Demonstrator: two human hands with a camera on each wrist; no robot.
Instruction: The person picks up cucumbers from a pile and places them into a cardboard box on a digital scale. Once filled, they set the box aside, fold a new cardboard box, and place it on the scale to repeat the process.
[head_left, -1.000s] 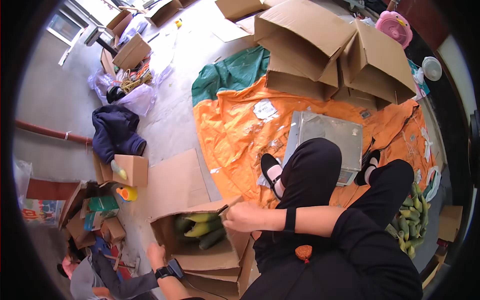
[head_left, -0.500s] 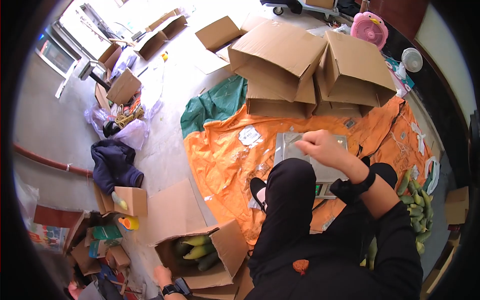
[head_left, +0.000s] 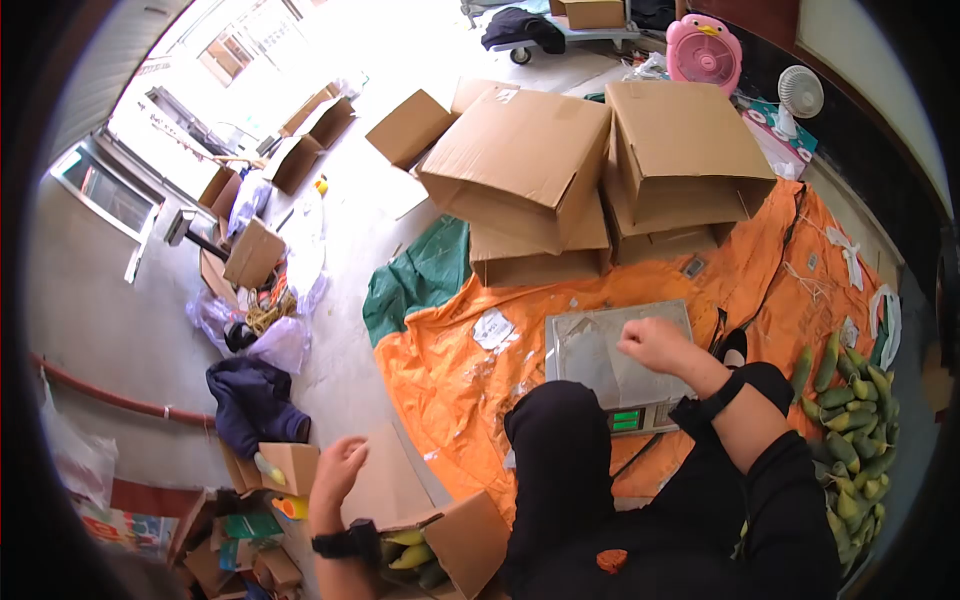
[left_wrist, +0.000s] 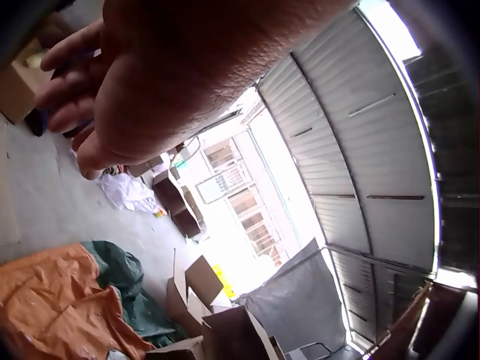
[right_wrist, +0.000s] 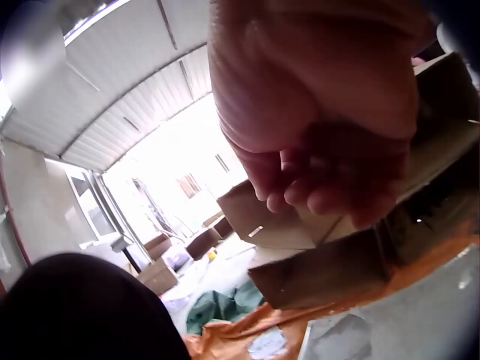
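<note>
In the head view the left hand (head_left: 338,472) is raised above the open box with green vegetables (head_left: 408,552), apart from it, its fingers loosely bent and holding nothing. The left wrist view shows the same hand (left_wrist: 150,90) with fingers slightly spread. Over the metal platform of the scale (head_left: 585,350), whose display is lit green, hangs the right hand (head_left: 655,345). Its fingers (right_wrist: 322,199) are loosely curled with nothing visible in them. The left forearm hides part of the vegetable box.
Large open cartons (head_left: 520,150) stand at the far side of an orange tarp (head_left: 450,370). A pile of green vegetables (head_left: 855,430) lies at the right. Two fans, one pink (head_left: 704,55), stand at the back right. A dark garment (head_left: 252,405) lies at the left.
The right hand has left the box edge and moved over to the scale. The left hand has risen away from the box's side. The head view has tilted upward.
</note>
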